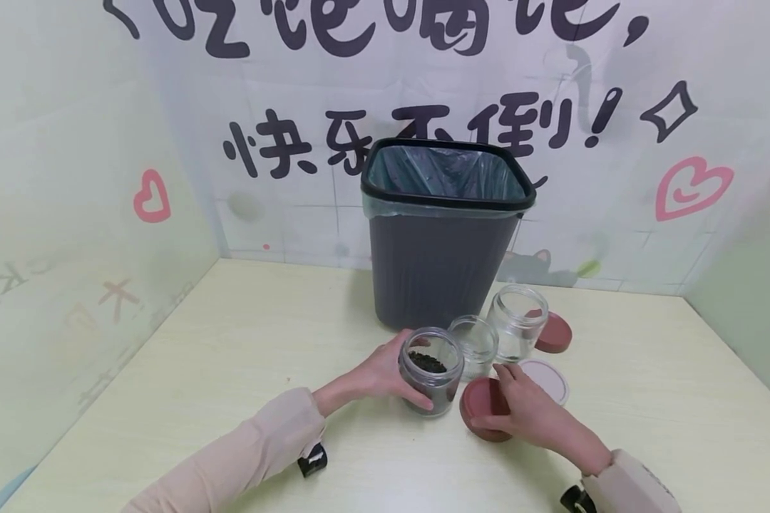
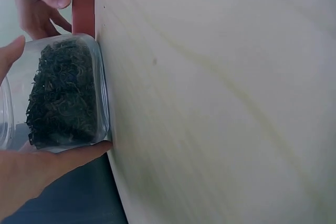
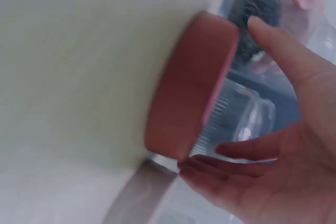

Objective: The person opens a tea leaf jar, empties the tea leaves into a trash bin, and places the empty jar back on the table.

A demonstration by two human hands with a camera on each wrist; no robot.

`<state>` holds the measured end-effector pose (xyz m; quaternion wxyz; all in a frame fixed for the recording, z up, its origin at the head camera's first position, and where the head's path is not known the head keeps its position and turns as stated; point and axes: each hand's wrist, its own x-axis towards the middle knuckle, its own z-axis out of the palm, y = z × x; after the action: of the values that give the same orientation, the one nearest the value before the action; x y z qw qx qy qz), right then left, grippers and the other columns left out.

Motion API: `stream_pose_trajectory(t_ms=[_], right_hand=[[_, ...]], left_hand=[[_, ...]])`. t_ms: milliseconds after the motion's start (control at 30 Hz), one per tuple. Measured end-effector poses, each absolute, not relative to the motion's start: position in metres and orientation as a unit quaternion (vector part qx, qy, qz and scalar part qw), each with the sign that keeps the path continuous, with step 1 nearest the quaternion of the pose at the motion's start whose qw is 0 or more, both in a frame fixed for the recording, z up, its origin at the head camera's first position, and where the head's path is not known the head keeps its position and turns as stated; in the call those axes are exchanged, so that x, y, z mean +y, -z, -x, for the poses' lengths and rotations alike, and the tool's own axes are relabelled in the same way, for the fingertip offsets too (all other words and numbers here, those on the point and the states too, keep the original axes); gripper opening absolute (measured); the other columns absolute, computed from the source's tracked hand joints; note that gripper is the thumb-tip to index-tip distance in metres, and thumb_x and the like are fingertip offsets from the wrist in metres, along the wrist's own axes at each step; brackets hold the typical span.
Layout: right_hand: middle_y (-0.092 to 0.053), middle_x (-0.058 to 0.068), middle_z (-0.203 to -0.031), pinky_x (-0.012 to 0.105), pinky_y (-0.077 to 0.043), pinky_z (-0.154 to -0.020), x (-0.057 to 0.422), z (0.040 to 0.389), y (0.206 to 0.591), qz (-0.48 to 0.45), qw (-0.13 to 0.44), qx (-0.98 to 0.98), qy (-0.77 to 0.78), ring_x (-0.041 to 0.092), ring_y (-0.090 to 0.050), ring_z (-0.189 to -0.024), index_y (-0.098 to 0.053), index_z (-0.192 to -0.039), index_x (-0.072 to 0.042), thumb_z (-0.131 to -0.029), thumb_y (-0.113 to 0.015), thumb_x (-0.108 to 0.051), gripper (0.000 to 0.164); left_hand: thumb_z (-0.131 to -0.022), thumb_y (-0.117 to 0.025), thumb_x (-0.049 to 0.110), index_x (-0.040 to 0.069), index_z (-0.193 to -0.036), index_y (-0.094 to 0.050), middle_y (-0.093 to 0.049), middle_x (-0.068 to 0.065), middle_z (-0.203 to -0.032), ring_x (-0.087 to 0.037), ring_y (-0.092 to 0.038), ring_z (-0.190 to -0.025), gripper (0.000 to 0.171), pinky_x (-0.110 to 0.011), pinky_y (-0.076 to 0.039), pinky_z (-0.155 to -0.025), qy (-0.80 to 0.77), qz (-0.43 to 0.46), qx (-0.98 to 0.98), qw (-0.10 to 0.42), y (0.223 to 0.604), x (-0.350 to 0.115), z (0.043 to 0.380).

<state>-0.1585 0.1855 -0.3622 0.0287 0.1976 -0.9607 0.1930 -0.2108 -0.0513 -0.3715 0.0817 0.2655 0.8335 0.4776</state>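
My left hand grips a clear glass jar from its left side, thumb in front. Dark, curly dried leaves, looking like loose tea, fill part of it, and no lid covers its mouth. Just right of the jar, a red round lid lies on the table. Over that lid hovers my right hand. In the right wrist view its thumb and fingers are spread at opposite edges of the red lid, and the thumb looks slightly apart from it. Whether the fingertips touch the rim is hard to tell.
Behind the held jar stand two uncovered glass jars, a nearer one and a farther one. Another red lid and a pale lid lie beside them. A dark bin with a plastic liner stands against the printed back wall.
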Motion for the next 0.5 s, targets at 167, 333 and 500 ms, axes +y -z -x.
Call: stream_pose_trajectory(t_ms=[167,333,500], right_hand=[[-0.056,0.019,-0.104,0.038,-0.048,-0.070,0.193,0.160,0.347,-0.219,0.081,-0.952,-0.198,0.024,-0.055,-0.084,-0.051,-0.112,0.008,-0.069,-0.075,-0.022,0.058],[-0.062,0.019,-0.096,0.035,-0.052,-0.066,0.201,0.166,0.334,-0.233,0.116,-0.925,-0.278,0.027,-0.061,-0.082,-0.055,-0.106,0.008,-0.074,-0.071,-0.012,0.041],[-0.064,0.015,-0.088,0.030,-0.053,-0.063,0.208,0.174,0.311,-0.207,0.134,-0.915,-0.319,0.024,-0.064,-0.075,-0.056,-0.105,0.007,-0.080,-0.065,-0.012,0.033]], left_hand=[[-0.048,-0.087,0.019,0.009,-0.118,-0.044,-0.054,-0.006,-0.116,-0.019,-0.049,-0.107,0.082,-0.036,-0.038,-0.091,-0.480,-0.251,0.838,0.067,0.371,-0.058,0.211],[-0.051,-0.086,0.021,0.008,-0.117,-0.045,-0.055,-0.005,-0.114,-0.018,-0.050,-0.105,0.079,-0.037,-0.039,-0.090,-0.490,-0.234,0.837,0.064,0.368,-0.072,0.211],[-0.054,-0.085,0.023,0.007,-0.120,-0.044,-0.054,-0.007,-0.115,-0.022,-0.049,-0.108,0.079,-0.042,-0.037,-0.092,-0.505,-0.195,0.839,0.058,0.361,-0.093,0.213]])
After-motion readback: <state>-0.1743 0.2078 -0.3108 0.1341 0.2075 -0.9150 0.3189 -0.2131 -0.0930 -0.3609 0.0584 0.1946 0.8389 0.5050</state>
